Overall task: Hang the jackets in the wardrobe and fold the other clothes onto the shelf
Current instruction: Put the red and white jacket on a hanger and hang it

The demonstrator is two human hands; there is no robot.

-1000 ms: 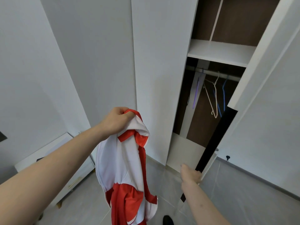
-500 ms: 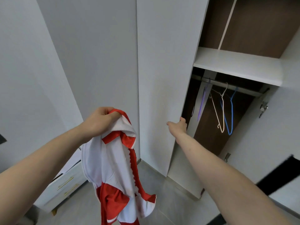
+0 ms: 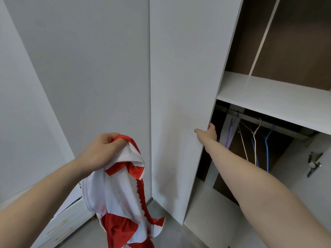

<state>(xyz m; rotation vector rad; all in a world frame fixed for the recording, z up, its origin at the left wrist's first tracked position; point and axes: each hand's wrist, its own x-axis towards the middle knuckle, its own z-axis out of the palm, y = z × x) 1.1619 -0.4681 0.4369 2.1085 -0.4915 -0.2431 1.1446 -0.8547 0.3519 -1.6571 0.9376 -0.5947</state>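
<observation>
The left hand [image 3: 105, 151] grips the hanging red-and-white jacket [image 3: 121, 197]; the right hand [image 3: 207, 134], fingers hooked on the door edge [image 3: 206, 158], sits nearer the hangers [image 3: 254, 140] at two o'clock.

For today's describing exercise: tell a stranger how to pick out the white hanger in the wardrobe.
Find the open wardrobe compartment on the right, under the white shelf. A metal rail runs just below that shelf, with bare hangers on it. The white hanger hangs mid-rail, pale wire between a purple one to its left and blue ones to its right.
</observation>
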